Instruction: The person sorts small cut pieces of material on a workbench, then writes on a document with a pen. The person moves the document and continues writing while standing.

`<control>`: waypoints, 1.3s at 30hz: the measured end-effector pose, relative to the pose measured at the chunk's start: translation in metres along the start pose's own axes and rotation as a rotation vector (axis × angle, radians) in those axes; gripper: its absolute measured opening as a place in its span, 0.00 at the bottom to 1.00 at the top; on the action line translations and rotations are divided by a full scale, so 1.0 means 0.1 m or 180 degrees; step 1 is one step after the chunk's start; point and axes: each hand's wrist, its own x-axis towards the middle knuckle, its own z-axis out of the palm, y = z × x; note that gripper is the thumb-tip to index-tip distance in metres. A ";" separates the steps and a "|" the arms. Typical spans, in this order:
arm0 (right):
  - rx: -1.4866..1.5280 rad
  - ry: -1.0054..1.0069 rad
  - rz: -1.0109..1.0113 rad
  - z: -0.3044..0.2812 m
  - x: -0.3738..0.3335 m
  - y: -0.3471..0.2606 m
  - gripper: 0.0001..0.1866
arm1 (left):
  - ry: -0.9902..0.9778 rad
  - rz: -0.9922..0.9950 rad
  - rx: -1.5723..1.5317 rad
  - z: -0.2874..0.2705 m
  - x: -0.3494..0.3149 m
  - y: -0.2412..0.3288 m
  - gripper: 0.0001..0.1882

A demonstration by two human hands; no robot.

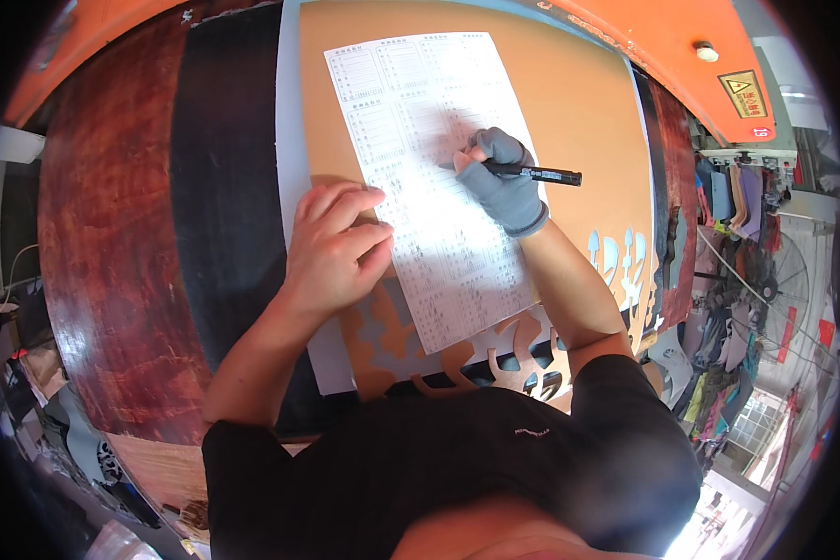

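right hand (506,191) in pinch on pen (553,175) over paper (429,201), left hand (334,250) loosely curved

The right hand (506,198) conceals the front end of the pen (546,175); whether the tip touches the sheet (429,210) cannot be told. Glare washes out the sheet's middle (entries elsewhere are too small to read). The underside of the left hand (334,245) is hidden. The shirt (457,448), cut off by the lower edge, covers part of the tan layer (579,93). The orange machine (616,37) is cut off above; the fan (777,266) is indistinct.
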 end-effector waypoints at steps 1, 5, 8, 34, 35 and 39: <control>0.0381 0.0032 0.0137 0.01 -0.02 0.01 0.10 | -0.0001 -0.0012 0.0003 0.00 0.00 0.00 0.04; 0.0049 -0.0125 0.0112 -0.01 -0.03 0.01 0.10 | -0.0023 -0.0032 0.0024 -0.01 0.00 0.00 0.05; -0.0055 -0.0205 0.0116 -0.01 -0.01 -0.03 0.10 | -0.0029 -0.0012 0.0012 0.00 0.00 0.00 0.05; 0.0033 -0.0110 0.0230 -0.01 -0.01 -0.07 0.10 | -0.0039 -0.0041 0.0048 0.00 0.00 0.01 0.05; -0.0055 -0.0142 0.0234 -0.01 -0.01 -0.08 0.10 | -0.0032 -0.0047 0.0028 0.00 0.00 0.01 0.05; -0.0133 -0.0201 0.0057 -0.01 0.01 -0.11 0.10 | -0.0034 -0.0025 0.0026 0.00 0.00 0.01 0.05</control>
